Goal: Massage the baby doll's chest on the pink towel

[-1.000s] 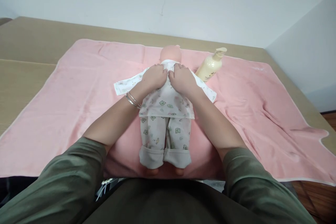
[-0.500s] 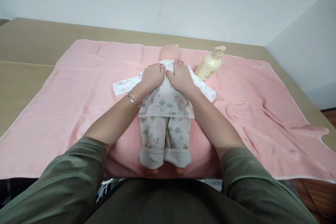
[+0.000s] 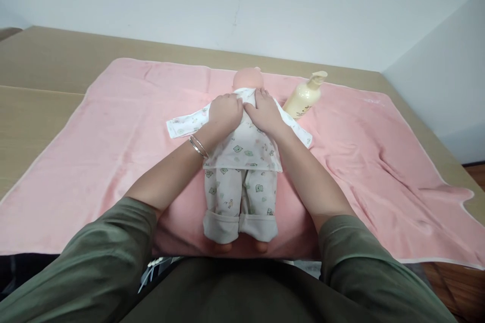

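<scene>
A baby doll [image 3: 248, 78] lies stretched out on a pink blanket, its bald head away from me and its feet near the front edge; no face shows. It wears a white printed shirt [image 3: 248, 149] and matching trousers [image 3: 259, 192] with turned-up cuffs. My left hand [image 3: 226, 112] rests on the left of the upper shirt, fingers curled in; whether cloth is inside them is hidden. Beside it, my right hand [image 3: 267, 113] lies on the right of the upper shirt, fingers stretched towards the shoulder. The two thumbs are close together near the collar.
A cream pump bottle [image 3: 303, 98] stands tilted-looking right of the doll. The pink blanket [image 3: 125, 136] covers much of the wooden table [image 3: 76, 43] and is wrinkled on the right. A white wall [image 3: 170, 5] rises behind the table.
The view has shifted slightly. My left hand's thumb now shows less and its fingers look more curled; my right hand stays flat on the shirt.
</scene>
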The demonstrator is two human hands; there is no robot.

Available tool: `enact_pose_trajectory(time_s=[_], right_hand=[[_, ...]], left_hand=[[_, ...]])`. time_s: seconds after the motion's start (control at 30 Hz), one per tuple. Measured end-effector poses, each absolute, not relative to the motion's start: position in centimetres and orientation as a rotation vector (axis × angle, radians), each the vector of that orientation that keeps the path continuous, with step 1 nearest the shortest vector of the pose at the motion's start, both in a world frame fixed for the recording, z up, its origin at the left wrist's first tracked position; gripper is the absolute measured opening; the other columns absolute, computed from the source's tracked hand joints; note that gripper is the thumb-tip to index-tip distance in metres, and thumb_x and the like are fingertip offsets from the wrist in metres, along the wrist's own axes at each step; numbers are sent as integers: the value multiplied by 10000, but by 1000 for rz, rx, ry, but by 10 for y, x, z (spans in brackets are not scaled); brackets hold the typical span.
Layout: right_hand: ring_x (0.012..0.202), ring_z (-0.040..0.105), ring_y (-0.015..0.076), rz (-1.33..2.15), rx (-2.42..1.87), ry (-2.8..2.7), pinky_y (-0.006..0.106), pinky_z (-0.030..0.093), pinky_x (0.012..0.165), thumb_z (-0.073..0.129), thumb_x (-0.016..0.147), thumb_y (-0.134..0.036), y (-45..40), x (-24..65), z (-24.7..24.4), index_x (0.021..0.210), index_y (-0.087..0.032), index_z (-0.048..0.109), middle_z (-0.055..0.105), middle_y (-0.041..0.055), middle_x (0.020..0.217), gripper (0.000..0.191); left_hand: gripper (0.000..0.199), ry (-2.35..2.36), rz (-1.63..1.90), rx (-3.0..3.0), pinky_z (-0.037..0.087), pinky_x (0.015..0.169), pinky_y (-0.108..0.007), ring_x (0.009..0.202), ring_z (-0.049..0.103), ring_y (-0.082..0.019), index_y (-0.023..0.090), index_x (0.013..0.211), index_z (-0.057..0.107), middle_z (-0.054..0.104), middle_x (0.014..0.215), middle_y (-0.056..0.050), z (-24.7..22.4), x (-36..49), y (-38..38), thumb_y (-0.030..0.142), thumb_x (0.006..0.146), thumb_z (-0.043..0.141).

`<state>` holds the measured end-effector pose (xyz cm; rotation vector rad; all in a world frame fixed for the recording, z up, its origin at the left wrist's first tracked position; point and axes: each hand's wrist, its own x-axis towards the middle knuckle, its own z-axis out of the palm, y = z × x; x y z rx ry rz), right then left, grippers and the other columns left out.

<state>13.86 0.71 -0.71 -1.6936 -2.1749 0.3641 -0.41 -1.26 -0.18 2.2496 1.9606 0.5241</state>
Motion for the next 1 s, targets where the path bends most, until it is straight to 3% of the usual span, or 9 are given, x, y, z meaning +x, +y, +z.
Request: enact_pose_trajectory(time_s=[0.2,0.4,0.57,0.83,1.0], right_hand=[[1617,309,371,337,-1695,-2175,516,233,1359,424,1033,-420,11,141,-8,1575,47,403,348,260,1698,715],[1441,518,411,139,-1773,-2257,538,401,1233,340,1074,-313,-20,123,6,1467,86,509,563,311,1505,585],[1441,504,422,65,-1787,-2316,528,384,1231,341,1081,-303,-37,116,14,1467,100,505,554,333,1499,581],[1412,513,389,334,-1797,-2159,523,408,1211,333,1081,-439,4,141,5,1376,14,613,619,274,1435,608],[1466,472,407,238,-1807,-2190,557,366,1237,314,1084,-389,0,137,0,1412,47,578,558,301,1508,607]], left_hand=[[430,2006,435,2313,499,1072,-398,1243,664,-306,84,1208,686,707,1264,-223,4,5,-26,170,1041,300],[497,1898,445,2232,533,961,-429,1111,710,-329,113,1134,720,758,1171,-202,-2,-16,-4,268,1054,255],[548,1782,545,2155,534,989,-402,1120,701,-290,127,1149,714,766,1223,-173,-10,-25,9,353,1070,221],[555,1860,235,2368,493,1118,-482,1336,623,-369,-17,1422,559,623,1448,-286,14,-9,-31,313,1076,274],[561,1813,191,2321,501,1110,-499,1316,639,-378,-3,1408,576,634,1438,-280,19,-16,-28,325,1065,277]])
